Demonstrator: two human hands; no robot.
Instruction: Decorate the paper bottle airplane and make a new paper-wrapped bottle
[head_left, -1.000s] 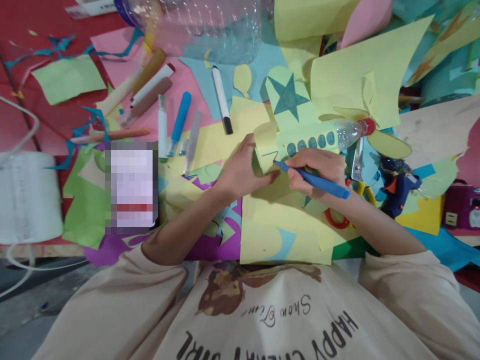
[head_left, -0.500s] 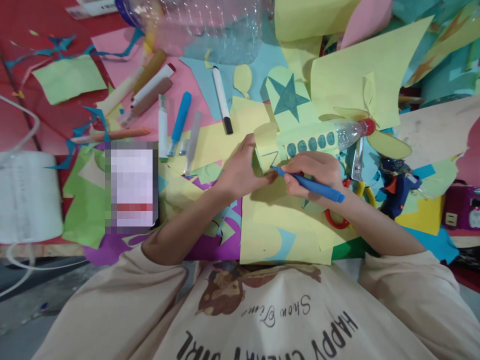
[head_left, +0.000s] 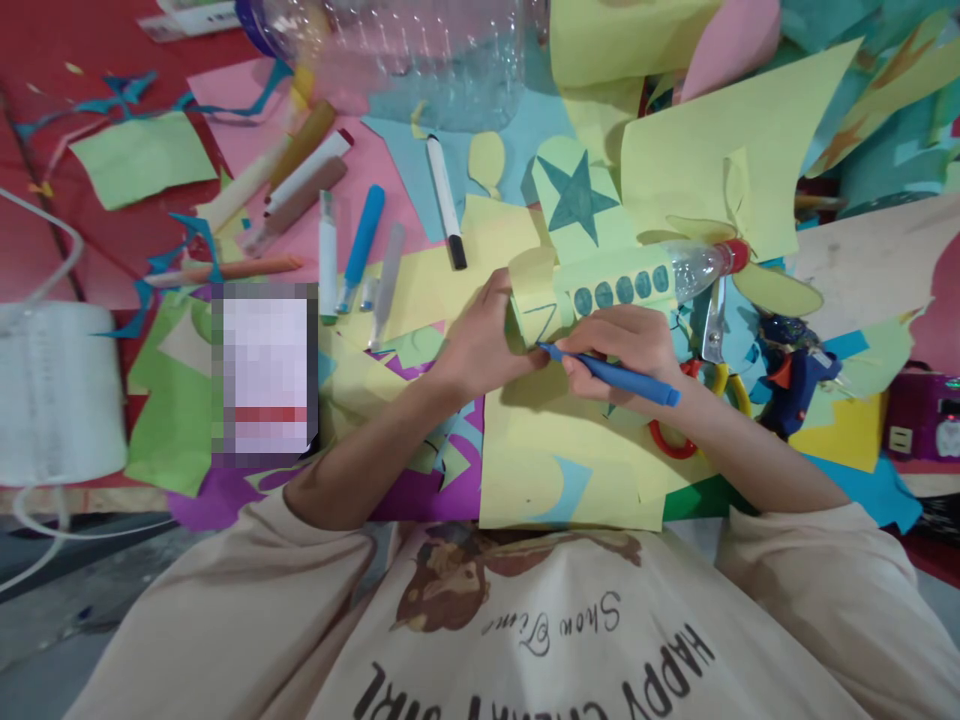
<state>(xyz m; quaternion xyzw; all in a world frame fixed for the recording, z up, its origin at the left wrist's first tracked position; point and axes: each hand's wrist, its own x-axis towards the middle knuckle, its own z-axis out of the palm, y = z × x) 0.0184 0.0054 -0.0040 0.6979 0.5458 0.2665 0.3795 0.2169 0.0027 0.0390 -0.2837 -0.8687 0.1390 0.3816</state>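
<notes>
A plastic bottle (head_left: 690, 270) wrapped in pale green paper with a row of blue ovals lies in front of me. It bears a red cap (head_left: 736, 256), yellow paper blades (head_left: 780, 288) and a flap with a blue star (head_left: 574, 195). My left hand (head_left: 476, 345) is curled around the bottle's left end, beside a yellow paper piece (head_left: 532, 300) with blue lines. Pinched in my right hand (head_left: 626, 340) is a blue marker (head_left: 634, 380), its tip at the lower edge of that yellow piece, close to my left thumb.
Several markers, including a white one (head_left: 448, 205) and a blue one (head_left: 365, 235), lie at the left. Red-and-yellow-handled scissors (head_left: 714, 325) and a blue glue gun (head_left: 801, 385) sit right of my hand. A large clear bottle (head_left: 420, 60) lies behind. Paper scraps cover the table.
The marker tip has moved down and slightly left on the yellow paper, and the blue line is longer. My left hand stays in place around the bottle.
</notes>
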